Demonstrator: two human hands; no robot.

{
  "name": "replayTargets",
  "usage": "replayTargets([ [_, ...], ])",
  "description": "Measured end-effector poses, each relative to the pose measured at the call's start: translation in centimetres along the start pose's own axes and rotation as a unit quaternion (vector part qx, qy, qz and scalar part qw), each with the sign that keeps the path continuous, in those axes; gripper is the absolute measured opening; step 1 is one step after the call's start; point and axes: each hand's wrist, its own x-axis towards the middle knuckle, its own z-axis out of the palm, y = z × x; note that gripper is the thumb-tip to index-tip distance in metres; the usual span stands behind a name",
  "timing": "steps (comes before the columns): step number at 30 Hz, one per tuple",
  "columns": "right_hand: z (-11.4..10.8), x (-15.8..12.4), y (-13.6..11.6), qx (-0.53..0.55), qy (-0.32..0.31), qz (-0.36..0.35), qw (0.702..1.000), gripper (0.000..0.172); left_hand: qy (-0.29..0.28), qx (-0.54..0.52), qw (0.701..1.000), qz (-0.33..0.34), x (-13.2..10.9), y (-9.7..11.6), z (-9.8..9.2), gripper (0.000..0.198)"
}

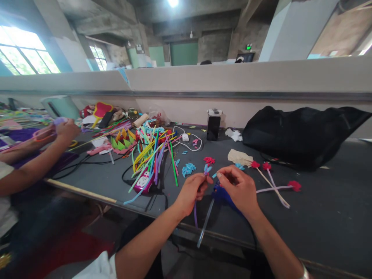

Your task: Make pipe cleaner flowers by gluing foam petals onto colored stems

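My left hand [195, 190] is closed around a pipe-cleaner flower [207, 169] with light blue petals. Its purple stem [195, 215] hangs below the fingers. Between the thumb and fingers of my right hand [240, 190] is a small light blue petal [214, 175], just right of the flower. A dark blue glue gun [225, 195] lies partly hidden beneath that hand, and a clear glue stick [205, 223] sticks out of it past the table edge. Behind my hands are a pile of blue petals [188, 169] and a pile of red pieces [209, 160].
Red flowers [295, 186] on pale stems lie at right, before a black bag [302, 135]. Colourful pipe cleaners [157, 155] cover a purple power strip [143, 181] at left. A dark phone [213, 127] stands at the back. Another person's hands [66, 131] work at far left.
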Motion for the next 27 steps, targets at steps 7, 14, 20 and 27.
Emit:
replayTargets([
  [7, 0.13, -0.13, -0.13, -0.027, 0.023, -0.039, 0.999, 0.012, 0.004, 0.038, 0.999, -0.001, -0.25, -0.34, 0.43, 0.026],
  [14, 0.38, -0.12, -0.2, -0.029, 0.03, -0.05, 0.998, 0.013, 0.009, 0.047, 0.999, 0.0, -0.37, -0.33, 0.71, 0.027],
  [20, 0.43, -0.02, 0.11, -0.049, 0.034, -0.051, 0.997, 0.014, 0.023, 0.056, 0.998, -0.003, -0.45, -0.29, 0.88, 0.032],
  [27, 0.45, 0.01, 0.26, -0.058, 0.038, -0.052, 0.996, 0.014, 0.016, 0.055, 0.998, 0.007, -0.44, -0.42, 0.77, 0.034],
])
